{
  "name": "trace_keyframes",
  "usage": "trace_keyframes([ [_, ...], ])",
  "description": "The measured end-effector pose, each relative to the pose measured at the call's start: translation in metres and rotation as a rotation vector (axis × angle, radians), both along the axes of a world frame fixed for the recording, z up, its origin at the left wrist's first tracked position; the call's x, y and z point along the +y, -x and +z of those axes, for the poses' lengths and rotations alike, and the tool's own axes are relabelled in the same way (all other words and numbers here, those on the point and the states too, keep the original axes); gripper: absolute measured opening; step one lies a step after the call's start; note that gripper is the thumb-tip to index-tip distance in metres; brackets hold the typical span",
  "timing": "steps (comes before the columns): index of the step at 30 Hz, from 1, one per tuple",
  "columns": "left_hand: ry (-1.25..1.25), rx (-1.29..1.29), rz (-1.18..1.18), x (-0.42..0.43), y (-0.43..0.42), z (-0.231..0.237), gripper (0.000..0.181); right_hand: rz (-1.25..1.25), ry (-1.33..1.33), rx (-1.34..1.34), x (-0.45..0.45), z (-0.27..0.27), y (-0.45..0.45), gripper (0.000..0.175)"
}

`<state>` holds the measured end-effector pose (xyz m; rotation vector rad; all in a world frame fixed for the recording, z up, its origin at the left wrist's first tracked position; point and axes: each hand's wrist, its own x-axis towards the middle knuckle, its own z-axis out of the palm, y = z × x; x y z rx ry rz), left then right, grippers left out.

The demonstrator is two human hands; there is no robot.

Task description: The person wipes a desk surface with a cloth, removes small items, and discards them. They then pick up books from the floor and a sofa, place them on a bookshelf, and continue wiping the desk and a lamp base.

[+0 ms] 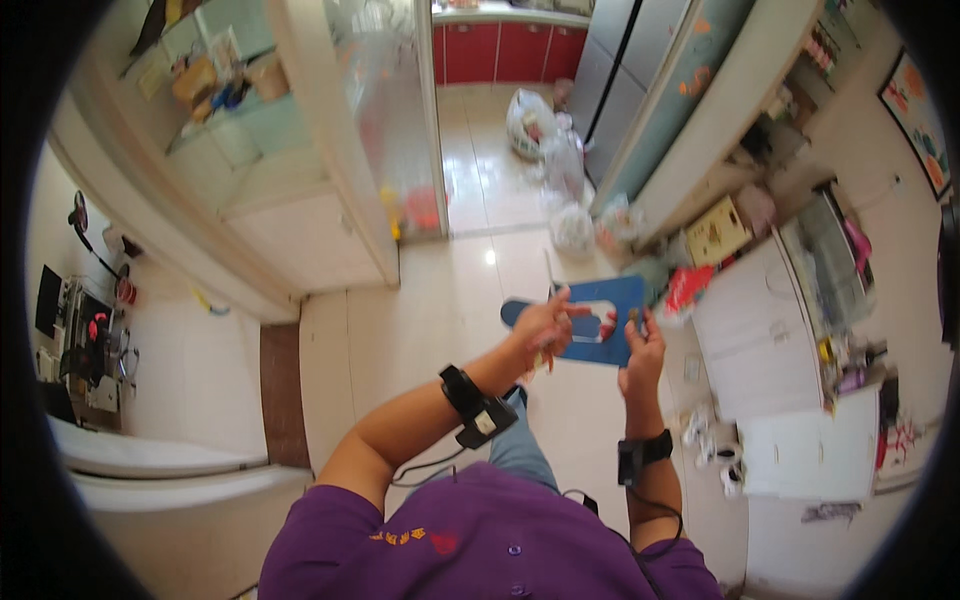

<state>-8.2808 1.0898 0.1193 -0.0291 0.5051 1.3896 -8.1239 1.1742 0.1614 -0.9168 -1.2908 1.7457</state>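
Observation:
A flat blue board [581, 354] is held out in front of me above the floor, with a pale panel [592, 311] and red marks on its face. My right hand [645, 352] grips its right edge, thumb on top, beside a small brownish thing [634, 315]. Over the board's left part is my left hand [541, 330], with fingers stretched across toward the pale panel. A thin tool [549, 270], pale with a dark lower end, sticks up from behind the left hand and seems held in it. Something yellowish below that hand is too blurred to name.
Plastic bags [555, 161] lie along the kitchen doorway, by a grey refrigerator [615, 90]. A white cabinet [757, 330] stands at the right, with shoes [712, 446] on the floor beside it. Glass shelves [225, 112] rise at the left. Cables run from black bands on both wrists.

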Motion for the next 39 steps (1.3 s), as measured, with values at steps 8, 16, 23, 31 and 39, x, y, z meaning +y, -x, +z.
trace_keyframes([
  [8,0.165,0.274,0.158,0.226,0.189,0.001,0.055,0.128,-0.207,-0.277,0.202,-0.019,0.232,0.037],
  [16,0.103,0.314,0.410,0.412,0.385,-0.001,0.034,0.225,-0.729,-0.566,0.380,-0.010,0.438,0.033],
  [23,0.216,0.330,0.295,0.547,0.523,-0.010,0.028,0.356,-0.846,-0.585,0.516,-0.036,0.578,0.033],
  [31,0.478,0.132,0.362,0.709,0.649,-0.094,0.019,0.422,-0.765,-0.639,0.683,-0.070,0.700,0.031],
  [39,0.821,-0.096,0.519,0.904,0.759,-0.243,0.030,0.276,-0.283,-0.703,0.884,-0.124,0.776,0.025],
])
